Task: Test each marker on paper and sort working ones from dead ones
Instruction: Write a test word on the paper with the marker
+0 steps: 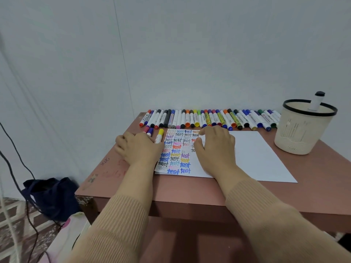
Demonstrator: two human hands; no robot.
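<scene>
Here, both hands lie palm down at mid-frame on a reddish-brown worktop (190,188). The left hand (138,147) rests just left of the paper (256,154), its fingers (144,139) relaxed, slightly apart and clamped on nothing. They cover the near ends of three loose markers: a yellow marker (160,134), a purple marker (150,131) and a pink marker (146,129), which lie side by side and point toward the upper right. I cannot tell whether the fingers press on them or only lie over them.

The right hand (214,147) sits flat on the centre of the paper, fingers spread, thumb out to the left, holding nothing. The left part of the sheet is filled with the word "test" (174,154) in many colours, and the right part is blank.

Above the paper, a row of markers (209,118) with caps in many colours lies side by side along the back edge of the worktop, against the pale wall (190,54). At the right of the frame, a cream basket (296,133) with a dark rim stands just beside the end of the row. One black-capped marker (317,101) stands tilted in it.

At the lower left, a dark bag (51,196) sits on the floor beside a black cable (11,164). Tan ribbed sleeves (117,221) cover both forearms.
</scene>
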